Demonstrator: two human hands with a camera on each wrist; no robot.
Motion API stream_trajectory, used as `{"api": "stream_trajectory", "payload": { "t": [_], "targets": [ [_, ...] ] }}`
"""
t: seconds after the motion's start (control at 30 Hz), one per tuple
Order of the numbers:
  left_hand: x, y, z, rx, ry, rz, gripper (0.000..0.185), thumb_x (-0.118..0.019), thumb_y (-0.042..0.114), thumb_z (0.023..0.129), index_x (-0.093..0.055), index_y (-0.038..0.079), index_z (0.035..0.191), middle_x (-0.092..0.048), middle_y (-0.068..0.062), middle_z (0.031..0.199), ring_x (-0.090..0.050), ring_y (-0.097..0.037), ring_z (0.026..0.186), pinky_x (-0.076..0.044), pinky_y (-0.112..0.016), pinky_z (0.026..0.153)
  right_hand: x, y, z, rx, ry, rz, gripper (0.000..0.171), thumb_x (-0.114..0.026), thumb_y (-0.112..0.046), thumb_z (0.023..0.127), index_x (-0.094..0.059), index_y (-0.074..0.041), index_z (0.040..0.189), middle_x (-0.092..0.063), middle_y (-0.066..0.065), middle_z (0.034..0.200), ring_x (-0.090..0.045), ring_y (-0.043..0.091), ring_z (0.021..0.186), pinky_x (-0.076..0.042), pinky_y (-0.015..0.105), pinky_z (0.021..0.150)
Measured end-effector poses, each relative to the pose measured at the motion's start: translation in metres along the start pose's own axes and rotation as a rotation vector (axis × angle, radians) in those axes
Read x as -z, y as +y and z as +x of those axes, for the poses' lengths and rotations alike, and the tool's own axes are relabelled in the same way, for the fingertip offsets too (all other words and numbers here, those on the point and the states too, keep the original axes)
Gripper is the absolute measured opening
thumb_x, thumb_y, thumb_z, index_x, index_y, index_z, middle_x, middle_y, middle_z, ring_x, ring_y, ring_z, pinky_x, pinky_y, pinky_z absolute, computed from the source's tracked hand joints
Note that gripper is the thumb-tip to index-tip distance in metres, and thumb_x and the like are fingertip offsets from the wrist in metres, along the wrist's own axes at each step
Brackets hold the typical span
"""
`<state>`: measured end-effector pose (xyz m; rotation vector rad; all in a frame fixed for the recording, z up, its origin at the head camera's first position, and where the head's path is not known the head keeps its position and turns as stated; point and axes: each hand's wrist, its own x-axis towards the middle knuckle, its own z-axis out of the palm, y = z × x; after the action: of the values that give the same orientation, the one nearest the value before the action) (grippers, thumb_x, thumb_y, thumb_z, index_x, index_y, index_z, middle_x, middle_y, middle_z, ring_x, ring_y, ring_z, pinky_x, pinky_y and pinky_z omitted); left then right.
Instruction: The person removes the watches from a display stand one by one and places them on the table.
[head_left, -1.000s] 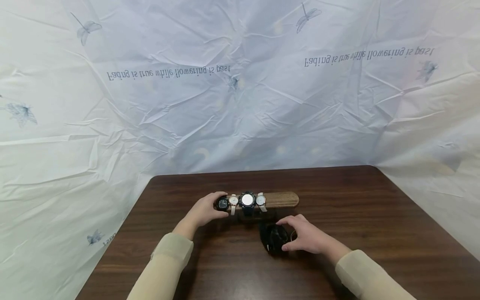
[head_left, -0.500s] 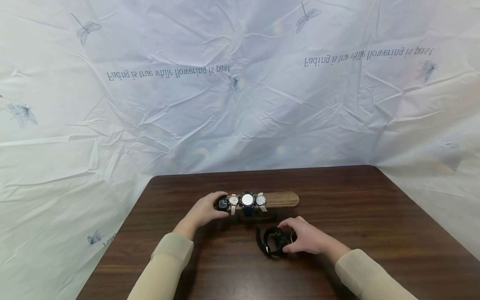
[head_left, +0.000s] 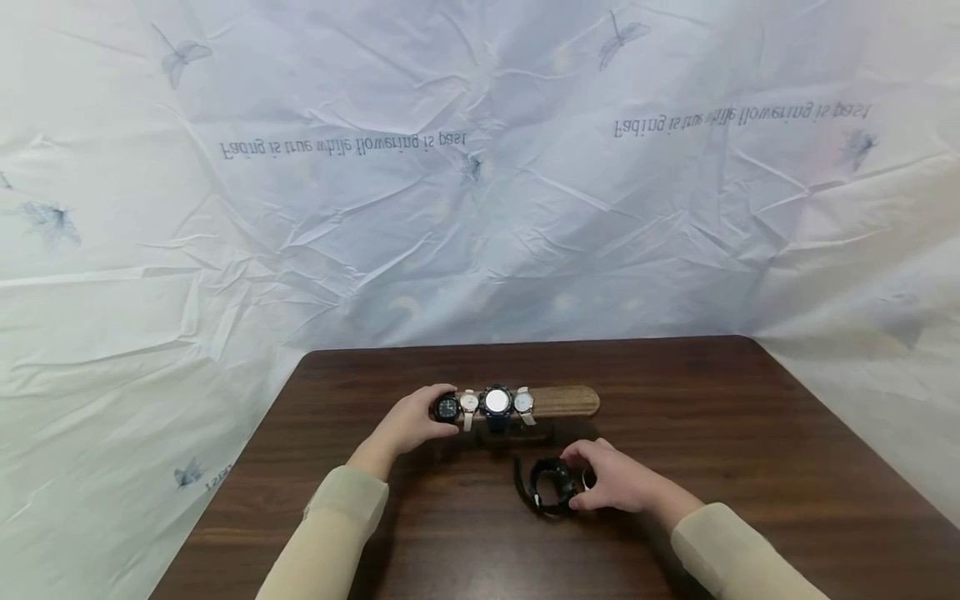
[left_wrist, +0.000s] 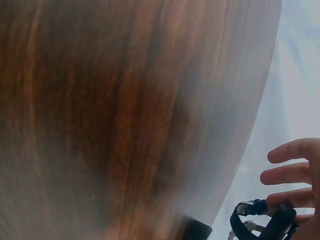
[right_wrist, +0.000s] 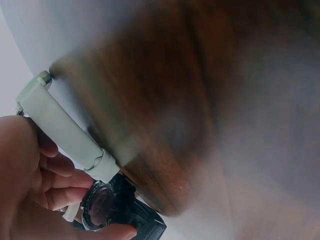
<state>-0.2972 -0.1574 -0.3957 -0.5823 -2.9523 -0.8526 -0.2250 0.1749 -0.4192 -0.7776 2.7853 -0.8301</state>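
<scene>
Four watches already sat on the wooden stand; a fifth, a black watch, lay on the surface just before it. The right hand pinched it with curled fingers, while the left hand gripped the stand's near end.

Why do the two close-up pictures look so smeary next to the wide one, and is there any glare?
Head view: sharp and evenly lit; the watch faces on the wooden stand shine white, and the table edges bow slightly. Left wrist view: the wood is a soft blur, only the fingers and a dark strap read clearly. Right wrist view: blurred table, but the black watch and right hand stay fairly sharp.
</scene>
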Motion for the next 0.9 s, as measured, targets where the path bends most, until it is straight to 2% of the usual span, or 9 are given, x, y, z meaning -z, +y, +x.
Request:
{"api": "stream_trajectory", "payload": {
  "t": [0.77,0.9],
  "targets": [
    [0.0003,0.0006,0.0021,-0.002,0.000,0.015,0.065,-0.070,0.042,0.069,-0.043,0.029,0.126,-0.045,0.003,0.124,-0.044,-0.019,0.110,-0.039,-0.041,0.083,0.0013,0.0017,-0.0012,0.015,-0.012,0.030,0.057,-0.070,-0.044,0.066,-0.049,-0.019,0.112,-0.048,-0.008,0.108,-0.040,0.015,0.099,-0.038,0.037,0.080],
    [-0.0003,-0.0006,0.0022,-0.009,-0.001,0.016,0.067,-0.070,0.043,0.069,-0.043,0.026,0.127,-0.044,0.002,0.124,-0.044,-0.020,0.110,-0.039,-0.041,0.083,0.0014,0.0023,-0.0010,0.011,-0.015,0.043,0.056,-0.070,-0.044,0.066,-0.048,-0.020,0.112,-0.048,-0.008,0.108,-0.040,0.014,0.100,-0.038,0.037,0.081]
  ]
}}
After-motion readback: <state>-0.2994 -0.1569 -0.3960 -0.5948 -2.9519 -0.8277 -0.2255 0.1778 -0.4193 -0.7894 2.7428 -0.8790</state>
